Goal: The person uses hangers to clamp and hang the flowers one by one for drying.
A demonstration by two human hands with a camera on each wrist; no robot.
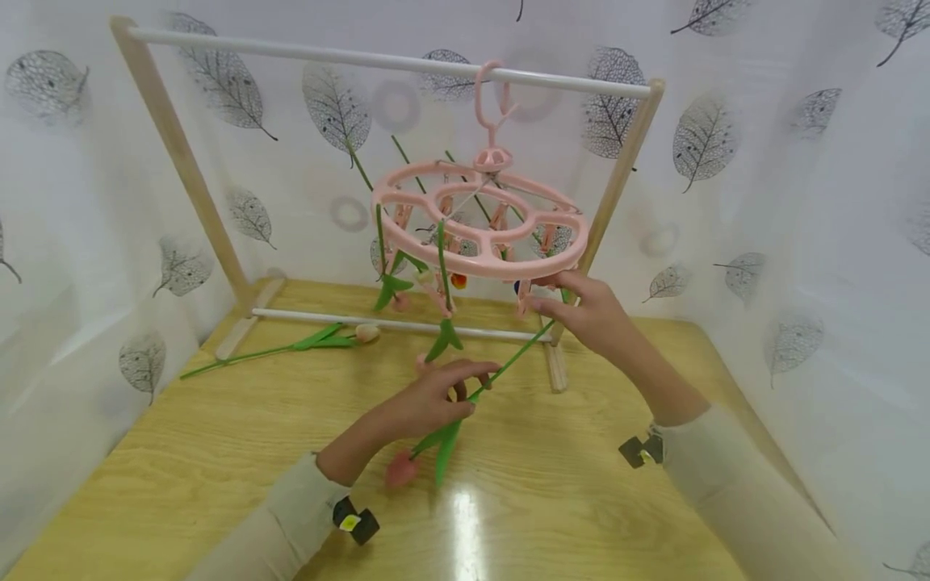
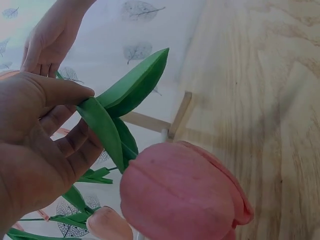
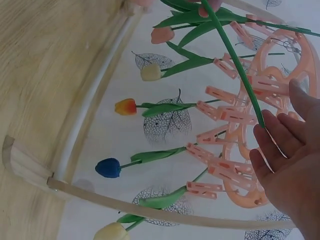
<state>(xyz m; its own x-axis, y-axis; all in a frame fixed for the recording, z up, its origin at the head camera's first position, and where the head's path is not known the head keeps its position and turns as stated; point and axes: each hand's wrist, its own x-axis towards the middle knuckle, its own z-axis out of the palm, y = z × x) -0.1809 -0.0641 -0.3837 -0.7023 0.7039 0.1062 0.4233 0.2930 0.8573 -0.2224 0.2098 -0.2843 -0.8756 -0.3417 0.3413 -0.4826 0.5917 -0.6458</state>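
My left hand (image 1: 432, 397) pinches the green stem of a pink tulip (image 2: 177, 192) between thumb and fingers, close to its leaves. The bloom hangs low on the left, and the stem (image 1: 519, 353) slants up to the right. At the stem's far end is my right hand (image 3: 292, 155), its fingertips right at the tip and its thumb close to a pink clip (image 3: 270, 85). That clip belongs to a round pink clip hanger (image 1: 472, 262), which hangs by its hook from a white rod (image 1: 378, 60). Several other tulips, including a blue one (image 3: 108, 168), hang bloom-down from it.
Wooden posts (image 1: 185, 165) hold the rod at both ends, and a lower white bar (image 1: 407, 325) runs between their feet. One pale tulip (image 1: 366, 332) lies on the wooden table (image 1: 552, 484) at the left. A leaf-print curtain (image 1: 785, 202) surrounds the table at the back and sides.
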